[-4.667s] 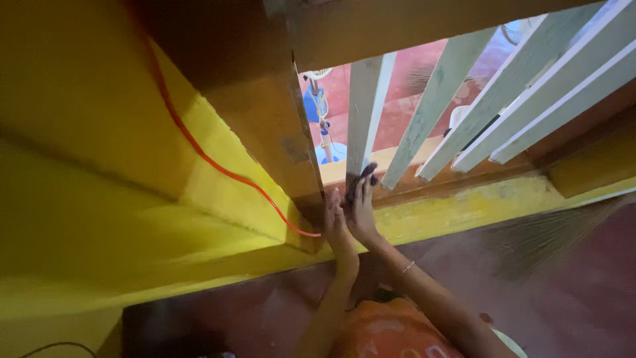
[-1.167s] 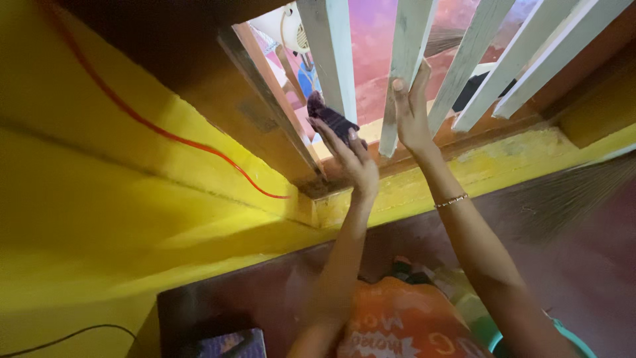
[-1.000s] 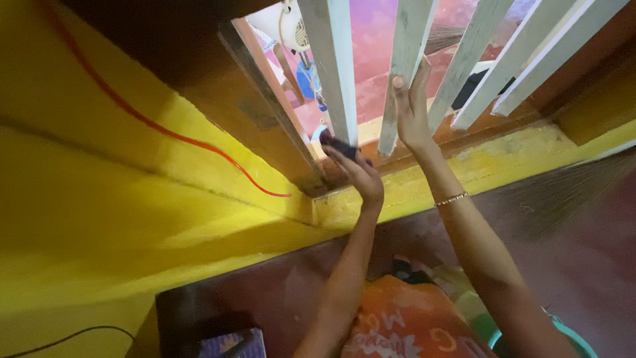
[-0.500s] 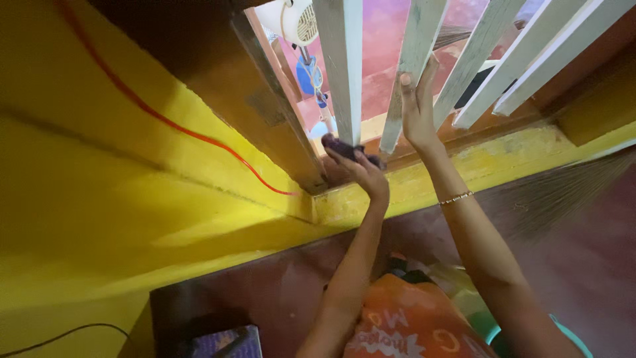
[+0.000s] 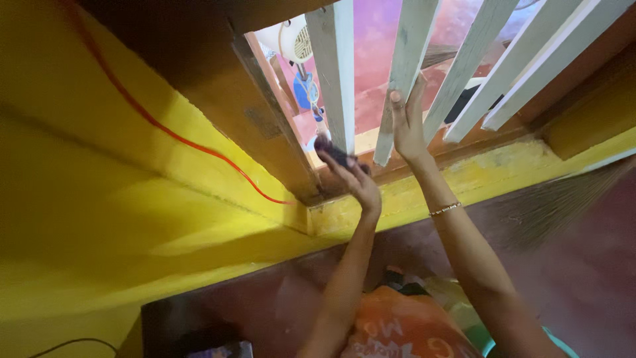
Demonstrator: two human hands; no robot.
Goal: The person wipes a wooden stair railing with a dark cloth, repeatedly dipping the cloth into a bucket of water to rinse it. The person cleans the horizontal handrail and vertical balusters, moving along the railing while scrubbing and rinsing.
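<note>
My left hand [image 5: 353, 176] is shut on a small dark object [image 5: 331, 151] and presses it against the foot of a pale painted wooden slat [image 5: 336, 73], just above the window sill [image 5: 424, 159]. My right hand [image 5: 407, 122] lies flat with fingers spread along the neighbouring slat [image 5: 409, 46], palm against its lower part. A thin bracelet [image 5: 444, 209] sits on that wrist. What the dark object is cannot be made out.
More slanted slats [image 5: 510, 66] fill the window opening on the right. A brown wooden frame post [image 5: 265, 126] stands left of it, with an orange cable [image 5: 165, 129] running down the yellow wall [image 5: 99, 219]. A fan [image 5: 298, 43] shows beyond the slats. Orange clothing [image 5: 404, 331] is below.
My left hand has dropped with the dark object from mid-slat height to the slat's foot at the sill. My right hand stays on the neighbouring slat.
</note>
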